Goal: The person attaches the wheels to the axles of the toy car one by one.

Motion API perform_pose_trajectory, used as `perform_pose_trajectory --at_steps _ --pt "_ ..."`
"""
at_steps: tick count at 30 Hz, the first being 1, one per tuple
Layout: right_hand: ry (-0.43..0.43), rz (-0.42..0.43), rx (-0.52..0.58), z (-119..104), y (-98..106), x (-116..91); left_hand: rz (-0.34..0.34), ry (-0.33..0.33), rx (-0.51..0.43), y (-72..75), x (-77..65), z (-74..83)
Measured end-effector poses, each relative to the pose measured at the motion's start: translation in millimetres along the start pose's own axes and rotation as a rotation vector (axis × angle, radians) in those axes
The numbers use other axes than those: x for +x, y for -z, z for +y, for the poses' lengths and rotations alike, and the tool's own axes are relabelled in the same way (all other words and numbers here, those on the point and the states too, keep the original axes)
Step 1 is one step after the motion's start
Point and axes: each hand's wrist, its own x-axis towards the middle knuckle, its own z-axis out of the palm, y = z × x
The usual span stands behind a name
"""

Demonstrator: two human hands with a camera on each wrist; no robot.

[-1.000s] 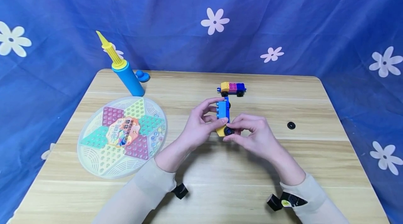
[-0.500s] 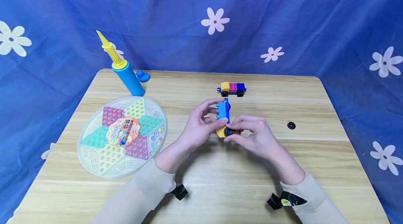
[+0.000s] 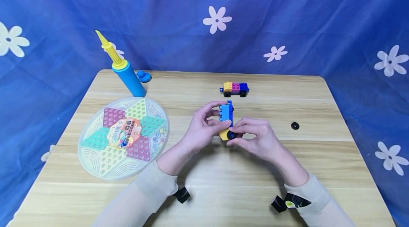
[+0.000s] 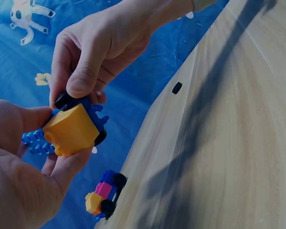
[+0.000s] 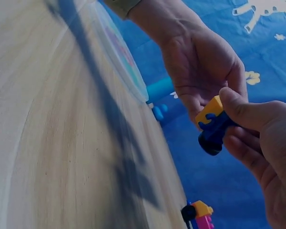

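A block-built toy car (image 3: 226, 113) in light blue, dark blue and yellow is held on its side above the middle of the table. My left hand (image 3: 204, 124) grips its body between thumb and fingers, studs toward the palm. With thumb and fingertips, my right hand (image 3: 260, 136) pinches the black wheel (image 3: 231, 135) at the car's yellow end. The left wrist view shows the yellow block (image 4: 72, 129) facing the camera, with the right thumb over the wheel. Another black wheel (image 5: 209, 144) shows on the car's underside in the right wrist view.
A second toy car (image 3: 235, 88), yellow, pink and blue, stands behind the hands. One loose black wheel (image 3: 295, 126) lies to the right. At left are a round Chinese checkers board (image 3: 96, 163), a blue and yellow hand pump (image 3: 129, 79) and a small blue piece (image 3: 143, 76).
The toy car and its yellow end have shifted very slightly toward the person. Both hands keep the same hold.
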Motion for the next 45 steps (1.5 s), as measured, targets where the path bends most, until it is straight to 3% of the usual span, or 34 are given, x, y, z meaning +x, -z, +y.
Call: perform_pose_trajectory --at_steps 10,21,26,37,42,45 --pt "-0.014 0.022 0.079 3.8 -3.8 2.2 -0.009 0.005 0.039 1.5 -0.9 4.3" --pt "-0.026 0.031 0.039 -1.4 -1.1 0.4 -0.037 -0.024 0.014 5.4 0.3 8.5" --pt "-0.093 0.054 0.085 -3.1 17.0 -7.5 -0.026 -0.011 -0.005 7.3 0.1 10.4" --pt "-0.259 0.159 0.001 12.6 68.6 -34.5 -0.024 -0.006 0.002 11.0 -0.9 10.1" --pt "-0.279 0.167 -0.191 27.1 93.8 -50.3 -0.038 -0.014 0.016 13.1 -2.5 9.8" --pt "-0.349 0.148 -0.328 36.2 109.3 -62.3 -0.043 -0.018 0.03 14.4 -3.0 9.3"
